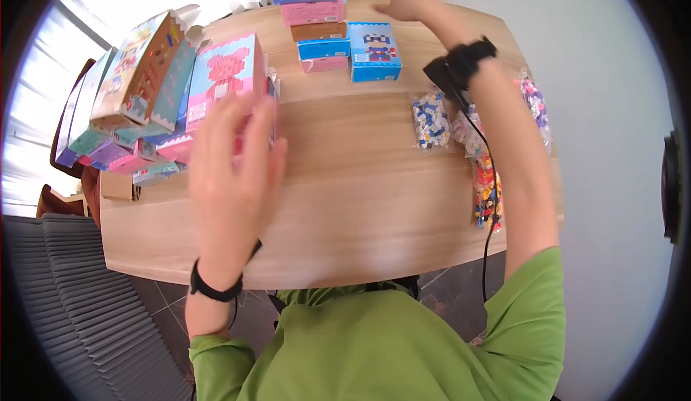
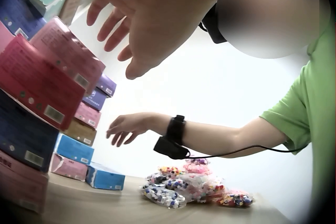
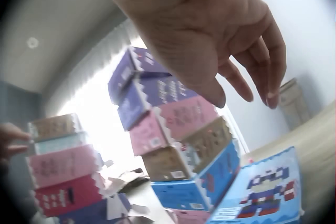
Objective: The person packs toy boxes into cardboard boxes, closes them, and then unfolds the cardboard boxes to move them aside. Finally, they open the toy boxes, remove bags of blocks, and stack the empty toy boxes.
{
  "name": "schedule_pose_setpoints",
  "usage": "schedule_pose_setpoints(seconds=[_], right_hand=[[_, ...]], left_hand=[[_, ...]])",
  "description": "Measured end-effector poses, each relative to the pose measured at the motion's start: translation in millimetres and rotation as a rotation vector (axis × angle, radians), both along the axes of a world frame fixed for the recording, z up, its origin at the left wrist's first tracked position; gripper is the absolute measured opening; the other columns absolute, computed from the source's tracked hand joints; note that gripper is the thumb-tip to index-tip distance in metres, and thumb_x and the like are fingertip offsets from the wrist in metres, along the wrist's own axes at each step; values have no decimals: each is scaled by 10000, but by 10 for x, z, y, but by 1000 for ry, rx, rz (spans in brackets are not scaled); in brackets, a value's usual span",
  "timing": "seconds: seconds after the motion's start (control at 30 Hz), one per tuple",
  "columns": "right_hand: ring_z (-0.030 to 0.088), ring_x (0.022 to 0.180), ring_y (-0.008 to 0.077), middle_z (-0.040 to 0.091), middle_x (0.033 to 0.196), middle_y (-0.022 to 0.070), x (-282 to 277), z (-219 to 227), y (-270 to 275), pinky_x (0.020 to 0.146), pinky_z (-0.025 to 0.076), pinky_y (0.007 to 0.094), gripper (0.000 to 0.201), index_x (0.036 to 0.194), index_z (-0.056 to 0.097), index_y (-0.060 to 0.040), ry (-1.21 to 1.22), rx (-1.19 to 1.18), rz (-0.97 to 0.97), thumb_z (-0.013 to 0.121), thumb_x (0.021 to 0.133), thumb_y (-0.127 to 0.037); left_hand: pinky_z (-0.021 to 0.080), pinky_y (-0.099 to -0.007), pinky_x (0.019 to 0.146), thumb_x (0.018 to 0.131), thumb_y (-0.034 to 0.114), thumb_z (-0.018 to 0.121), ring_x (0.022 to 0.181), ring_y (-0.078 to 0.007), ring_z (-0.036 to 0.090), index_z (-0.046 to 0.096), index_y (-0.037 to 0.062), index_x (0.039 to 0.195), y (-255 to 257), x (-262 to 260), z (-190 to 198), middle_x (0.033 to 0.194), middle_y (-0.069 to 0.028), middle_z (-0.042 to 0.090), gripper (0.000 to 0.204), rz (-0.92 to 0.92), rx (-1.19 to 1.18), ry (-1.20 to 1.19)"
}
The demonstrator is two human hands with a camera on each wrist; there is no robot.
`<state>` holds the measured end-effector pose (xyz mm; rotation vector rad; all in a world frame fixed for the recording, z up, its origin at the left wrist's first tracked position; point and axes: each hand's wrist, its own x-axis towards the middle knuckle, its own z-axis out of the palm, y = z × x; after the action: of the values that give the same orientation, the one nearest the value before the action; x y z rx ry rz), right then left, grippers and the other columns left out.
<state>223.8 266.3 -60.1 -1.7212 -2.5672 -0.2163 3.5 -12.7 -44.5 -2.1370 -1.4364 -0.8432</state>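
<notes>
My left hand, blurred, is raised in front of the pink bear box on the left pile; its fingers are extended and hold nothing in the left wrist view. At the far right of the table my right hand hangs in the air, fingers loosely bent with nothing between them. The right wrist view shows that hand above and beside a stack of boxes in purple, pink, brown and blue. A light-blue box with a pixel figure lies against the foot of this stack.
Clear bags of small coloured bricks lie on the right side of the table, partly under my right forearm. Several boxes are piled at the left edge. A cable hangs from the right wrist camera.
</notes>
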Motion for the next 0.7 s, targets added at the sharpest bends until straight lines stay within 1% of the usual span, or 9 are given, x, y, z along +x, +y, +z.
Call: schedule_pose_setpoints(seconds=[0.13,0.2,0.33,0.47,0.53,0.57,0.63,0.67,0.7], right_hand=[[579,985,286,625,946,150,-31,-277,-36,651,536,422,704,1059,545,10,194,-262,-39,752,616,-496],[596,941,293,623,947,146,-60,-425,37,656,539,443,748,1045,543,15,206,-492,-77,794,557,-493],[625,809,246,616,914,130,14,-497,21,608,547,402,636,995,554,5,305,-669,-203,788,605,-438],[601,746,193,605,816,95,165,-389,-184,573,534,367,457,848,542,-8,478,-567,-235,757,673,-371],[584,711,169,593,772,71,236,-151,-403,565,518,330,378,771,516,-22,547,-439,-212,733,713,-325],[577,708,160,588,763,61,296,-56,-527,569,504,309,350,762,502,-28,623,-412,-109,718,731,-302],[561,703,141,577,745,41,406,171,-814,576,477,269,303,743,474,-40,768,-344,106,686,768,-255],[579,717,165,594,795,71,408,286,-1067,584,490,273,265,762,517,-33,896,-394,159,679,768,-243],[597,731,189,612,846,101,391,350,-1336,592,503,278,233,782,560,-27,1022,-446,212,672,768,-231]], left_hand=[[474,-360,729,653,-21,605,932,-274,556,591,-1,897,-57,255,-164,997,-117,543,245,-303,-163,-149],[472,-366,706,651,-22,604,906,-276,555,582,0,865,-18,331,-252,978,-116,540,216,-336,-249,-185],[463,-376,681,671,-20,590,872,-308,541,558,0,896,77,435,-383,968,-134,527,228,-387,-439,-324],[445,-372,787,712,8,608,992,-310,530,497,22,1099,185,520,-476,1074,-152,524,402,-385,-638,-464],[438,-363,823,752,75,628,1041,-277,518,441,35,1169,228,574,-650,1118,-138,519,459,-380,-713,-703],[434,-359,841,772,108,638,1066,-261,512,413,41,1204,250,602,-727,1140,-131,516,491,-377,-751,-821],[440,-332,846,792,169,650,1053,-213,506,322,17,1273,300,653,-797,1153,-133,499,601,-466,-997,-1406],[442,-318,848,802,200,655,1046,-189,502,276,5,1307,324,661,-804,1159,-133,491,661,-504,-1110,-1704],[437,-316,854,808,205,652,1048,-185,496,268,8,1315,349,662,-797,1168,-125,478,666,-532,-1008,-1681]])
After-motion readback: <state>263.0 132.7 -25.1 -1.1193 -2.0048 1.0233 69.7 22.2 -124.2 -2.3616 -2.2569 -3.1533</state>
